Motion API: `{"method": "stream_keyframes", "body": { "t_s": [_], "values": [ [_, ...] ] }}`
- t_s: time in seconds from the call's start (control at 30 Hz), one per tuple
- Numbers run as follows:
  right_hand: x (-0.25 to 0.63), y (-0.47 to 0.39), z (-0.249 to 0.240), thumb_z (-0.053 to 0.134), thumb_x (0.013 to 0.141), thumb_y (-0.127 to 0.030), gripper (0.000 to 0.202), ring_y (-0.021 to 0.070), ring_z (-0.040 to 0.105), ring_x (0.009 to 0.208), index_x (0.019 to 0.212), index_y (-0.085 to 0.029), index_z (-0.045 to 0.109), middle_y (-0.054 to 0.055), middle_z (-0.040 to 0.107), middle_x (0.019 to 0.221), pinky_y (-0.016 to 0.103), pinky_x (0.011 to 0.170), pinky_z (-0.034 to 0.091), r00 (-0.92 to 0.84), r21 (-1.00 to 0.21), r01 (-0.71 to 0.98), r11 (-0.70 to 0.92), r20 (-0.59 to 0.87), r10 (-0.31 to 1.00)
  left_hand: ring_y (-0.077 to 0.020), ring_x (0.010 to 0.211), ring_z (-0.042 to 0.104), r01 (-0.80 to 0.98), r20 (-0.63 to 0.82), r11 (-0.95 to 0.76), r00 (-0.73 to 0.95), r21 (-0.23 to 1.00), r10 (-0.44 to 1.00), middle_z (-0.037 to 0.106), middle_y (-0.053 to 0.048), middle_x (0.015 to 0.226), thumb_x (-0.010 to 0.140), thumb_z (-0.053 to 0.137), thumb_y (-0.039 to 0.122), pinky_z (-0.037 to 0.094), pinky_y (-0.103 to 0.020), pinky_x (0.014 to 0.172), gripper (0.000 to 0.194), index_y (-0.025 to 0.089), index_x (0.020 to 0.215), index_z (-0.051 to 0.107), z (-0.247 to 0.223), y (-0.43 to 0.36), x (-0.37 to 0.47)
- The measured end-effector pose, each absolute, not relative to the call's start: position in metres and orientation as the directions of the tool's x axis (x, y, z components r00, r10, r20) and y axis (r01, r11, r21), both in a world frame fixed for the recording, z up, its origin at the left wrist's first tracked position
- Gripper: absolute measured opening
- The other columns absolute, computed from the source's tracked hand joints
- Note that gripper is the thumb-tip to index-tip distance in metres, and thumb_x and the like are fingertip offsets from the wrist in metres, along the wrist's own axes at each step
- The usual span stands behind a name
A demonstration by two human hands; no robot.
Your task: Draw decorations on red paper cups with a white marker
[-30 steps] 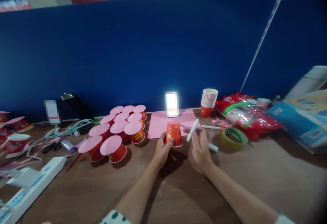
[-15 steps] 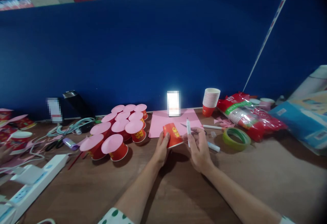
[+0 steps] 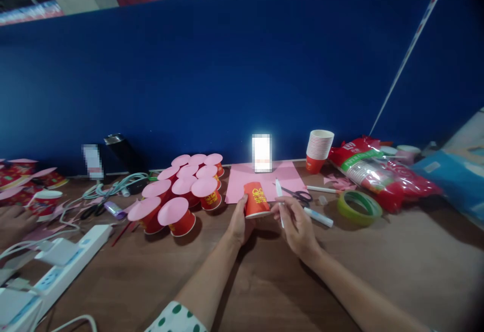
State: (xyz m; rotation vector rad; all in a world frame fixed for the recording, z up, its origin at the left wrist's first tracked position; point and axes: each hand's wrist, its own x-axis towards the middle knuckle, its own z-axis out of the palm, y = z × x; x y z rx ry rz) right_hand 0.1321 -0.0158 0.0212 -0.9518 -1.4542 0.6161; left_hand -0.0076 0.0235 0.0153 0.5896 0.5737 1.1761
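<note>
My left hand (image 3: pixel 240 222) is closed around the left side of a red paper cup (image 3: pixel 256 200) with yellow characters, its white rim facing down toward me. In my right hand (image 3: pixel 298 228) a white marker pen (image 3: pixel 279 190) is pinched, its tip pointing up and away. The fingers of that hand are close to the cup's right side; whether they touch it I cannot tell. Pink paper sheets (image 3: pixel 238 183) lie just behind the cup, with scissors (image 3: pixel 302 197) partly on their right edge. A capped white marker (image 3: pixel 318 218) rests right of my right hand.
Several upturned red cups topped with pink paper discs (image 3: pixel 173 212) stand to the left. At the right are a stack of paper cups (image 3: pixel 319 146), a tape roll (image 3: pixel 342 210) and a red plastic bag (image 3: pixel 363 170). A power strip (image 3: pixel 71 259) and another person's hand (image 3: pixel 15 226) are far left.
My left hand has turned the cup more upright, so its yellow characters face me more. The marker in my right hand has tilted slightly. The whole view has shifted a little.
</note>
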Motion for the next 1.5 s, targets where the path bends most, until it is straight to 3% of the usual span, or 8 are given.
{"method": "stream_keyframes", "body": {
  "t_s": [0.13,0.3,0.57,0.7,0.93,1.17,1.4,1.5],
  "values": [
    [0.131,-0.017,0.020,0.043,0.092,-0.031,0.019,0.0129,0.058,0.068,0.106,-0.023,0.053,0.002,0.063,0.086,0.028,0.066,0.049,0.060,-0.846,0.192,0.497,0.515,0.855,-0.0266,0.090,0.064,-0.681,-0.099,0.277,0.289,0.678,0.952,0.068,-0.014,0.093,0.080,0.050,0.049,0.049,-0.040,0.085,0.046,0.008,0.099,0.060,0.018,0.021,-0.009],
    [0.131,-0.020,0.020,0.041,0.092,-0.033,0.025,0.0132,0.057,0.064,0.112,-0.022,0.050,0.005,0.064,0.095,0.026,0.055,0.048,0.039,-0.885,0.170,0.433,0.445,0.895,-0.0263,0.090,0.064,-0.706,-0.116,0.251,0.235,0.662,0.965,0.068,-0.013,0.094,0.080,0.047,0.043,0.050,-0.039,0.083,0.043,0.007,0.101,0.060,0.021,0.021,-0.008],
    [0.132,-0.020,0.021,0.045,0.089,-0.028,0.032,0.0180,0.062,0.081,0.121,-0.022,0.045,0.009,0.061,0.113,0.032,0.071,0.052,0.012,-0.847,0.273,0.456,0.477,0.879,-0.0235,0.092,0.064,-0.693,-0.138,0.196,0.139,0.694,0.981,0.069,-0.010,0.098,0.081,0.052,0.040,0.050,-0.034,0.080,0.036,0.011,0.102,0.061,0.011,0.028,-0.007],
    [0.135,-0.016,0.020,0.047,0.088,-0.028,0.035,0.0189,0.063,0.085,0.122,-0.022,0.045,0.009,0.061,0.113,0.034,0.077,0.051,0.027,-0.816,0.360,0.451,0.493,0.870,-0.0226,0.089,0.065,-0.674,-0.123,0.166,0.112,0.720,0.986,0.069,-0.008,0.095,0.077,0.060,0.039,0.050,-0.034,0.081,0.034,0.013,0.099,0.060,0.010,0.028,-0.008],
    [0.135,-0.014,0.019,0.047,0.087,-0.028,0.035,0.0168,0.064,0.081,0.121,-0.021,0.045,0.008,0.062,0.111,0.032,0.076,0.052,0.050,-0.834,0.354,0.423,0.469,0.882,-0.0219,0.087,0.065,-0.659,-0.019,0.084,0.105,0.747,0.994,0.068,-0.010,0.096,0.074,0.066,0.042,0.050,-0.036,0.082,0.037,0.014,0.097,0.058,0.017,0.025,-0.006],
    [0.132,-0.013,0.015,0.047,0.087,-0.026,0.036,0.0175,0.065,0.083,0.123,-0.021,0.044,0.008,0.064,0.109,0.033,0.077,0.053,-0.022,-0.834,0.372,0.408,0.432,0.902,-0.0187,0.082,0.065,-0.627,-0.037,0.079,0.080,0.775,0.996,0.066,-0.006,0.092,0.073,0.068,0.041,0.050,-0.034,0.081,0.039,0.017,0.102,0.056,0.014,0.022,-0.007],
    [0.135,-0.011,0.014,0.041,0.088,-0.022,0.034,0.0209,0.061,0.098,0.121,-0.021,0.047,0.008,0.064,0.111,0.037,0.086,0.048,-0.007,-0.800,0.416,0.432,0.472,0.881,-0.0171,0.068,0.064,-0.617,-0.069,0.126,0.116,0.777,0.991,0.067,-0.007,0.080,0.078,0.058,0.050,0.052,-0.030,0.067,0.041,0.013,0.095,0.058,0.014,0.023,-0.005],
    [0.135,-0.009,0.012,0.039,0.086,-0.017,0.036,0.0218,0.060,0.100,0.121,-0.021,0.046,0.009,0.062,0.113,0.040,0.088,0.047,0.005,-0.786,0.441,0.433,0.484,0.875,-0.0200,0.071,0.065,-0.649,-0.082,0.158,0.145,0.744,0.986,0.068,-0.010,0.081,0.082,0.049,0.051,0.052,-0.031,0.065,0.043,0.011,0.091,0.060,0.016,0.026,-0.006]
  ]
}}
